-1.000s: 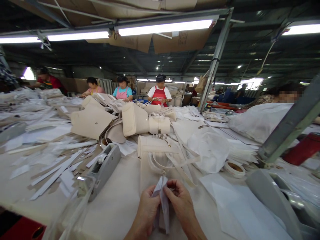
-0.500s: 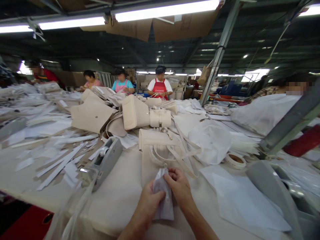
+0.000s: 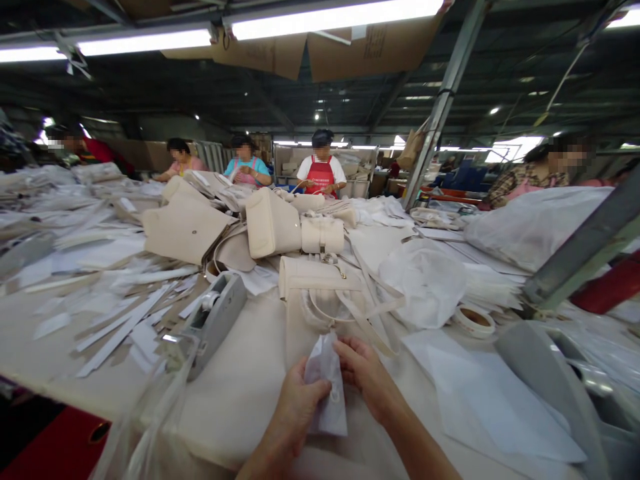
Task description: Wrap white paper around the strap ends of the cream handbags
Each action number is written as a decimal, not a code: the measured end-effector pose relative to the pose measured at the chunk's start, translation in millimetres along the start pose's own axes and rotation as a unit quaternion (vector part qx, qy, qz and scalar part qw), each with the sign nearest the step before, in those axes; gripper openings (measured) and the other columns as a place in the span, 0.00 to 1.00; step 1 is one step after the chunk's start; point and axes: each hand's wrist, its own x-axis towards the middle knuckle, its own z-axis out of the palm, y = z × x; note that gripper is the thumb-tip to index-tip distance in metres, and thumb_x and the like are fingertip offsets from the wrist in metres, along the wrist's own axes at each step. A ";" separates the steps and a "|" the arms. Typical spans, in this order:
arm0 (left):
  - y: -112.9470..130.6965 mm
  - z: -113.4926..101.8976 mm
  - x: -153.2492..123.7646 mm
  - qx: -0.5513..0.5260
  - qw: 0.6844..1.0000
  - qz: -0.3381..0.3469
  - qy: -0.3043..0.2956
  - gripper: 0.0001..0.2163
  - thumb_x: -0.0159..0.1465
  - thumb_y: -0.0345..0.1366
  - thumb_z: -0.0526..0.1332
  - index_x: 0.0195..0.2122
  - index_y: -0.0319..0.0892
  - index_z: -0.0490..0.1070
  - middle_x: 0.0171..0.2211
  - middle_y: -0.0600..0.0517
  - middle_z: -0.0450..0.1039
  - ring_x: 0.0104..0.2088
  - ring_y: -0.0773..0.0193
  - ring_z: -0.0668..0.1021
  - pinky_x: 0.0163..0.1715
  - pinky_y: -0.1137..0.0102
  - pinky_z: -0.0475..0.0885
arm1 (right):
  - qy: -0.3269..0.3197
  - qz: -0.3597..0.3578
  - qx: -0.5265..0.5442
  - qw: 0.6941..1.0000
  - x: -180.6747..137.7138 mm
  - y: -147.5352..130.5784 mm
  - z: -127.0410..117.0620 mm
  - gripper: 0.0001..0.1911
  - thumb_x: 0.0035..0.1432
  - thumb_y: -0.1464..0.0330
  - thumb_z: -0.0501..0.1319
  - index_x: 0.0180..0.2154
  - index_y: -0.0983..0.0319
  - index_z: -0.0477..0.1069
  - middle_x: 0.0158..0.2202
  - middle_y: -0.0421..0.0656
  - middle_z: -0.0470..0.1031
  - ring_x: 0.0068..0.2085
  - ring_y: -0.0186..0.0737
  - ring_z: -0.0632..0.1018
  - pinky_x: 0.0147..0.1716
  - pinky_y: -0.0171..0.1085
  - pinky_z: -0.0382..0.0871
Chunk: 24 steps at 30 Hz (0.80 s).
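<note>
My left hand [image 3: 295, 408] and my right hand [image 3: 367, 375] are both closed on a small white paper wrap [image 3: 327, 387], held upright between them at the near edge of the table [image 3: 240, 393]. Just beyond the wrap lies a cream handbag [image 3: 320, 293] with its looped handle and long strap spread toward me. More cream handbags [image 3: 273, 227] are piled behind it. A grey tape dispenser [image 3: 213, 320] stands to the left of my hands.
White paper strips [image 3: 115, 320] litter the table's left side. A roll of tape [image 3: 474, 320], crumpled white bags [image 3: 423, 283] and paper sheets [image 3: 490, 400] lie at right, by a slanted metal post [image 3: 580, 253]. Several people work across the table.
The paper wrap has been turned and smoothed flatter between my fingers. My view has tilted slightly up, and my hands sit a little farther forward.
</note>
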 end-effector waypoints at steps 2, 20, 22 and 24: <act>1.3 0.9 -1.0 0.006 1.000 0.002 -0.002 0.17 0.45 0.27 0.62 0.39 0.36 0.71 0.28 0.51 0.75 0.29 0.62 0.75 0.29 0.71 0.68 | -0.023 0.008 -0.059 0.998 -5.4 2.0 -3.9 0.13 0.44 0.59 0.65 0.30 0.62 0.73 0.25 0.40 0.76 0.26 0.38 0.75 0.25 0.35 0.66; -7.6 -6.8 4.4 0.029 0.998 0.025 -0.056 0.30 0.44 0.25 0.59 0.52 0.39 0.67 0.40 0.47 0.78 0.40 0.55 0.78 0.39 0.66 0.72 | 0.121 -0.166 -0.219 0.954 11.5 27.7 4.1 0.15 0.56 0.55 0.55 0.27 0.60 0.68 0.24 0.40 0.72 0.27 0.40 0.72 0.27 0.37 0.63; -6.7 -6.9 2.5 0.033 0.997 0.018 -0.069 0.32 0.43 0.25 0.58 0.53 0.39 0.67 0.39 0.48 0.78 0.38 0.55 0.78 0.37 0.66 0.71 | 0.115 -0.160 -0.221 0.955 14.1 26.7 3.6 0.15 0.56 0.56 0.55 0.27 0.60 0.68 0.24 0.40 0.72 0.27 0.40 0.72 0.27 0.37 0.63; -5.6 -6.8 -0.6 0.049 0.997 0.020 -0.062 0.31 0.43 0.25 0.56 0.52 0.39 0.67 0.37 0.49 0.78 0.36 0.57 0.78 0.35 0.68 0.70 | 0.102 -0.147 -0.218 0.960 18.0 24.8 2.8 0.13 0.54 0.58 0.55 0.28 0.60 0.69 0.23 0.39 0.72 0.26 0.39 0.72 0.25 0.36 0.63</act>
